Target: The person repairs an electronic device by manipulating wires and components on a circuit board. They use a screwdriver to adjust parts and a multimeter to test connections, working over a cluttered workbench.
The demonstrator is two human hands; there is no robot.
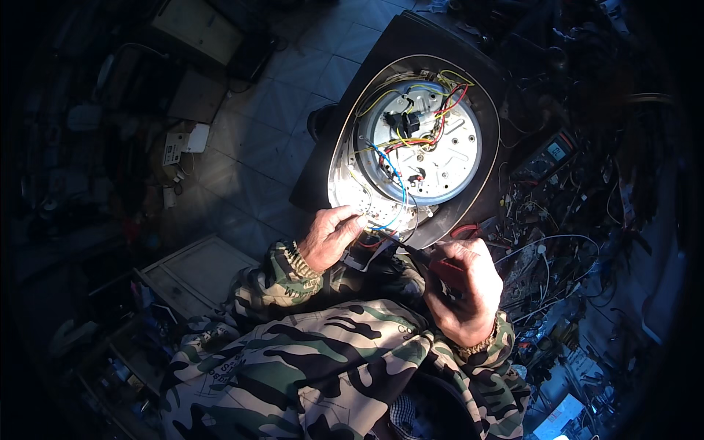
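An oval appliance housing (490, 158) lies upside down, its round metal base plate (458, 158) exposed. Red, yellow and black wires cross the plate, and a black connector block (403, 123) sits among them. A blue wire (402, 187) loops down towards the housing's near edge. There my left hand (331, 236) is closed, thumb and forefinger pinching a thin wire. My right hand (467, 290) is wrapped round a red-handled tool (449, 273). Its long dark nose points left, with the tip close to my left fingertips. Whether the tip touches the wire I cannot tell.
The housing rests on a dark board (392, 44). On the right are a multimeter (555, 154) and a heap of loose parts and cables, with a white cable (546, 242) looping through. Another red-handled tool (466, 231) lies beside the housing. A pale panel (191, 275) stands at left.
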